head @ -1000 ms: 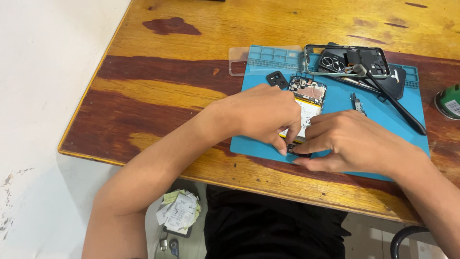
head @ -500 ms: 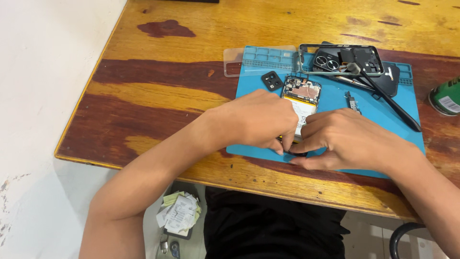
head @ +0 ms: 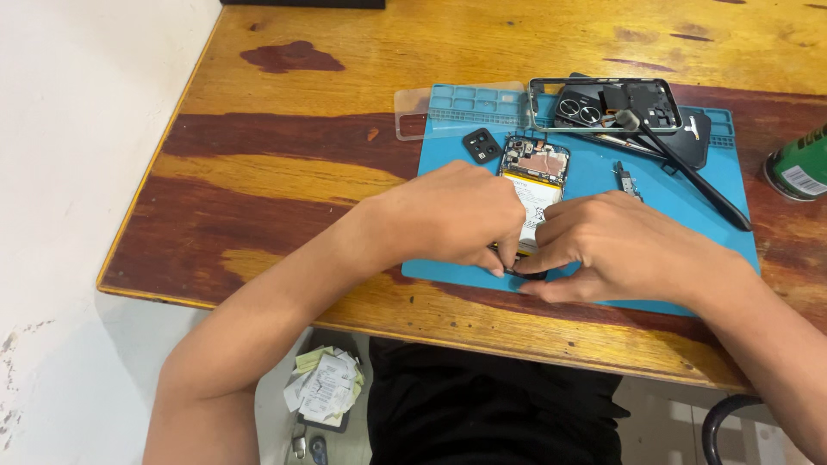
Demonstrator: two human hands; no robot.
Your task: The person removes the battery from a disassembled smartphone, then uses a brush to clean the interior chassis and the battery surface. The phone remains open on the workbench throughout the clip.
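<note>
An opened phone [head: 536, 176] lies on a blue work mat [head: 594, 172], its circuit board and white battery showing. My left hand [head: 452, 215] covers the phone's near left side, fingertips pinching at its bottom edge. My right hand [head: 620, 245] rests on the near right side, fingers curled against the same bottom end. The phone's lower part is hidden under both hands. Whether a small tool sits between the fingers I cannot make out.
A phone frame with camera rings [head: 607, 105] and a black back cover [head: 689, 138] lie at the mat's far edge, with black tweezers [head: 698, 185]. A clear case [head: 431, 108], a small black camera cover [head: 481, 145] and a green tin [head: 801, 164] are nearby on the wooden table [head: 284, 172].
Both hands stay at the phone's bottom end with small finger shifts. The view has drifted slightly; the phone has not moved.
</note>
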